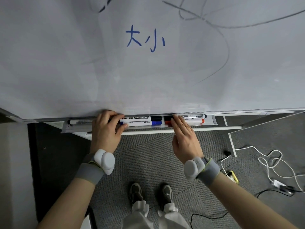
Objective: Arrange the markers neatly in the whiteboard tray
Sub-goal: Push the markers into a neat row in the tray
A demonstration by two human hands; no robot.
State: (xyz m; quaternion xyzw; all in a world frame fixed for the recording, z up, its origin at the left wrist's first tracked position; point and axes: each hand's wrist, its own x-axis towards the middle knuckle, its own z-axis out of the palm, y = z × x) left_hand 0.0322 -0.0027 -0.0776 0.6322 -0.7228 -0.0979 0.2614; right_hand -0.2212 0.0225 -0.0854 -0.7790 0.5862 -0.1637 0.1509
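Note:
Several markers lie lengthwise in the whiteboard tray (pixel 212 121). At its left end rests a black-tipped marker (pixel 79 121). In the middle a black-capped marker (pixel 140 118) lies behind a blue-capped marker (pixel 145 123). To the right a black marker (pixel 193 116) lies behind a red marker (pixel 194 121). My left hand (pixel 107 129) rests on the tray with its fingers curled over the left ends of the two middle markers. My right hand (pixel 183 134) lies flat, fingers pressing on the caps of the black and red markers.
The whiteboard (pixel 66 63) carries blue characters and grey scribbles. A white bar (pixel 214 128) runs under the tray. White and black cables (pixel 272 162) and a yellow power strip (pixel 232 176) lie on the grey carpet at right. My shoes stand below.

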